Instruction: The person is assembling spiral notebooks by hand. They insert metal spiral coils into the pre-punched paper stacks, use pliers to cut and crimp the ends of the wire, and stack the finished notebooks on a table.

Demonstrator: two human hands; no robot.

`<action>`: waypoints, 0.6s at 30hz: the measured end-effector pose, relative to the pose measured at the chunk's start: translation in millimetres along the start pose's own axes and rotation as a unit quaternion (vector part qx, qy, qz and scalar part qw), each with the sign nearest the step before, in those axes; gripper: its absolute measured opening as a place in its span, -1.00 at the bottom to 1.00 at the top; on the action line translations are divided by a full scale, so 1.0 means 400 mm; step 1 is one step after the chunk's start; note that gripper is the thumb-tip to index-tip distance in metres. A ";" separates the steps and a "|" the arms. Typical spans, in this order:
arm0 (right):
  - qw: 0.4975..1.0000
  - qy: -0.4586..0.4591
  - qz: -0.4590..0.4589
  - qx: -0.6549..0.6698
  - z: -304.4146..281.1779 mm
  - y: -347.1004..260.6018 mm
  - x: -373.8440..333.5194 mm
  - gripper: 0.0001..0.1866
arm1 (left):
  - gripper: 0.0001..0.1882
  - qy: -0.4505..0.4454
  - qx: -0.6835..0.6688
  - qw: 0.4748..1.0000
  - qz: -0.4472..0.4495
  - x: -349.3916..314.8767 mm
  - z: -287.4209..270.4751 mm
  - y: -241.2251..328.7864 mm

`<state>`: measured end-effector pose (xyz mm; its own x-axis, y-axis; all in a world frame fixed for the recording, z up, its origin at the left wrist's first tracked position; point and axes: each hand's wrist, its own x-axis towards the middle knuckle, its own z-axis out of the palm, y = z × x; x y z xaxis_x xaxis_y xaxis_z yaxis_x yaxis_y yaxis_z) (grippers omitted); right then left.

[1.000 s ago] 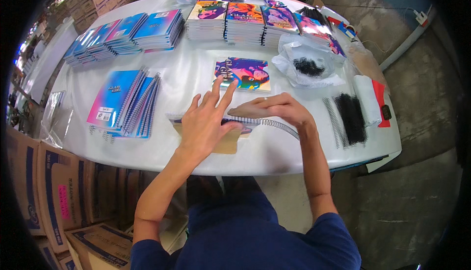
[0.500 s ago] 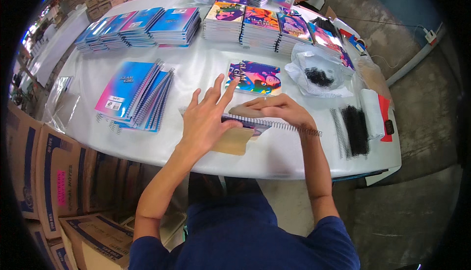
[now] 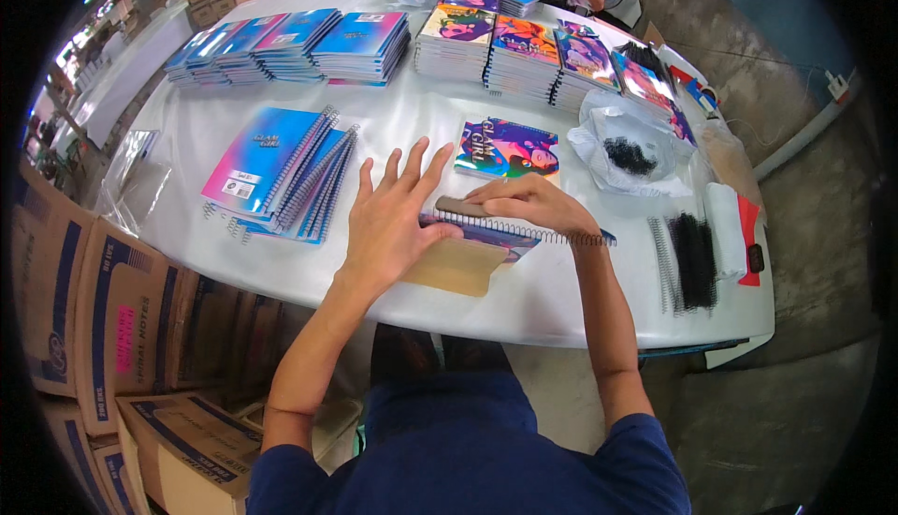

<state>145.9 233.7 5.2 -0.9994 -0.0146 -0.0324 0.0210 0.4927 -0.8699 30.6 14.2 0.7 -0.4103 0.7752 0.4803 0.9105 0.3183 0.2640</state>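
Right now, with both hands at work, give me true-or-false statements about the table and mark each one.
1. The left hand touches the notebook between the hands. True.
2. The left hand is clenched in a fist. False: its fingers are spread.
3. A wire coil runs along the notebook's upper edge. True.
4. Black coils lie on the white table, to the right of the right hand. True.
5. The right hand is touching those black coils. False: it is at the notebook, apart from them.
6. The notebook lies to the right of the black coils. False: it is to their left.
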 end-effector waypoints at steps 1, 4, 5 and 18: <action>1.000 0.015 -0.015 -0.010 0.000 0.026 0.009 -0.52 | 0.07 0.003 -0.006 1.000 0.004 -0.002 0.001 -0.006; 0.914 0.000 -0.089 0.395 0.005 0.028 -0.016 -0.55 | 0.08 0.073 -0.002 0.997 -0.001 -0.021 -0.002 -0.039; 0.966 0.038 -0.133 0.218 0.012 0.027 -0.006 -0.54 | 0.11 0.093 -0.079 0.992 -0.022 -0.022 0.005 -0.041; 0.964 -0.001 -0.055 0.260 0.015 0.034 0.036 -0.56 | 0.10 0.091 -0.579 0.791 -0.177 -0.058 0.092 -0.092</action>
<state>131.9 234.9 -10.3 -0.9963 -0.0446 0.0736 -0.0730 -0.0148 -0.9972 8.5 4.4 -50.8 -0.7249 0.6250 0.2898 0.1228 -0.2966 0.9471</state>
